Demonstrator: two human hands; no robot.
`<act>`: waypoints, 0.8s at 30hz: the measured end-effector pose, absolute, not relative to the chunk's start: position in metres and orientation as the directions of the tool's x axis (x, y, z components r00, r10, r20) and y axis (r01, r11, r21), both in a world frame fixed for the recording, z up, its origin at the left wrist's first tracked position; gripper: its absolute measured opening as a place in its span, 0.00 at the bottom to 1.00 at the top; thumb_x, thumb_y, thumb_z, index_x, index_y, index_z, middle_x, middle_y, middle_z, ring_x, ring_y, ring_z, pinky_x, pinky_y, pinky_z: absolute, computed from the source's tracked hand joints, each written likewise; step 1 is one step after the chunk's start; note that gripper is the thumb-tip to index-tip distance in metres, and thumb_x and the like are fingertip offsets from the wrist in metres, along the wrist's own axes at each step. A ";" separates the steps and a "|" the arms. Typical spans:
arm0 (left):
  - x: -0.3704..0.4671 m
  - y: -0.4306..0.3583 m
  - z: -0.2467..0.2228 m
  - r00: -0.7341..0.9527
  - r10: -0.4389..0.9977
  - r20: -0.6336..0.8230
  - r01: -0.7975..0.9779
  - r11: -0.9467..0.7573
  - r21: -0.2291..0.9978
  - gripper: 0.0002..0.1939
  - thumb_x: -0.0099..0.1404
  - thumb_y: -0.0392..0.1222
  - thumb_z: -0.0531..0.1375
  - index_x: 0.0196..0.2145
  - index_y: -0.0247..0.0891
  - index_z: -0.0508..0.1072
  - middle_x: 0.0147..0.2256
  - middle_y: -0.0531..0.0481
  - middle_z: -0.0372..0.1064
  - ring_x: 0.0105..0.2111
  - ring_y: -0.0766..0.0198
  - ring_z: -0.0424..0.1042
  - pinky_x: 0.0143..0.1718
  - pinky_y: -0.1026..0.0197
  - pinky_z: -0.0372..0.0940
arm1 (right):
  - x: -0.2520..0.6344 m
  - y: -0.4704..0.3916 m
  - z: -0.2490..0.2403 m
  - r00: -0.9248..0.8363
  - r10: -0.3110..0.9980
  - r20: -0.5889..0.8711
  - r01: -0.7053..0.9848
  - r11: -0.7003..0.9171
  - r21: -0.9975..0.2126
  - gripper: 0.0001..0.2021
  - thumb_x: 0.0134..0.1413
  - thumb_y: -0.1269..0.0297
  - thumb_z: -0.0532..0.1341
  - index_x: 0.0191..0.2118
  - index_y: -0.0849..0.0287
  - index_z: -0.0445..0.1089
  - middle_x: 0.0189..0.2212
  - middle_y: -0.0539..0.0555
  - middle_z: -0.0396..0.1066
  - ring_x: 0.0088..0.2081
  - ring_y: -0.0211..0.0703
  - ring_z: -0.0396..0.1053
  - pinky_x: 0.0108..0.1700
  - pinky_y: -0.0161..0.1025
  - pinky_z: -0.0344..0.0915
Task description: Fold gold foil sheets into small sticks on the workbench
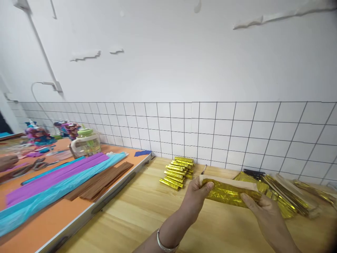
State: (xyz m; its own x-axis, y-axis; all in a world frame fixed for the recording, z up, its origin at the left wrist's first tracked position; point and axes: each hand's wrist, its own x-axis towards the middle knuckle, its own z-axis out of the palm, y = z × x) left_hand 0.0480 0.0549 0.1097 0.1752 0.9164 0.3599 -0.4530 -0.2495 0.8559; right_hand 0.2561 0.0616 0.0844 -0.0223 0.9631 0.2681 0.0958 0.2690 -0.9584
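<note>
A strip of gold foil with a pale backing [229, 193] is stretched between my two hands above the wooden table. My left hand [195, 195] pinches its left end, thumb on top, and wears a silver bangle on the wrist. At the other end my right hand [263, 209] grips the strip, thumb across the foil. Just beyond my left hand lies a stack of gold foil rolls [177, 172]. Past my right hand are loose gold foil strips [284, 196], some with pale paper among them.
Left of the wooden table [126, 218], an orange-topped table [63, 228] holds purple [58, 179], turquoise and brown [105, 181] crepe paper strips. A lidded jug [88, 142], scissors [30, 168] and another person's hand [8, 162] are farther left. A tiled wall [210, 130] bounds the back.
</note>
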 end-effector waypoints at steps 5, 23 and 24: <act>0.044 0.054 0.108 0.168 0.895 0.414 -0.281 -0.359 0.890 0.13 0.62 0.48 0.59 0.30 0.34 0.72 0.27 0.52 0.62 0.30 0.68 0.60 0.36 0.64 0.57 | 0.261 0.056 0.090 0.156 0.916 0.370 0.271 0.321 -0.908 0.18 0.40 0.53 0.66 0.38 0.57 0.74 0.35 0.54 0.75 0.37 0.48 0.72 0.33 0.35 0.71; 0.042 0.047 0.112 0.080 0.892 0.444 -0.143 -0.431 0.891 0.15 0.64 0.51 0.54 0.32 0.35 0.70 0.25 0.54 0.58 0.27 0.68 0.55 0.31 0.66 0.53 | 0.252 0.049 0.098 0.276 0.833 0.480 0.373 0.367 -0.852 0.14 0.38 0.51 0.65 0.29 0.54 0.75 0.22 0.51 0.72 0.29 0.48 0.70 0.25 0.37 0.66; 0.042 0.048 0.111 0.070 0.891 0.448 -0.120 -0.439 0.891 0.15 0.64 0.51 0.54 0.31 0.35 0.70 0.25 0.54 0.57 0.27 0.68 0.55 0.31 0.66 0.53 | 0.253 0.049 0.098 0.272 0.833 0.482 0.377 0.368 -0.850 0.13 0.38 0.50 0.65 0.29 0.53 0.75 0.21 0.51 0.72 0.29 0.49 0.70 0.25 0.38 0.66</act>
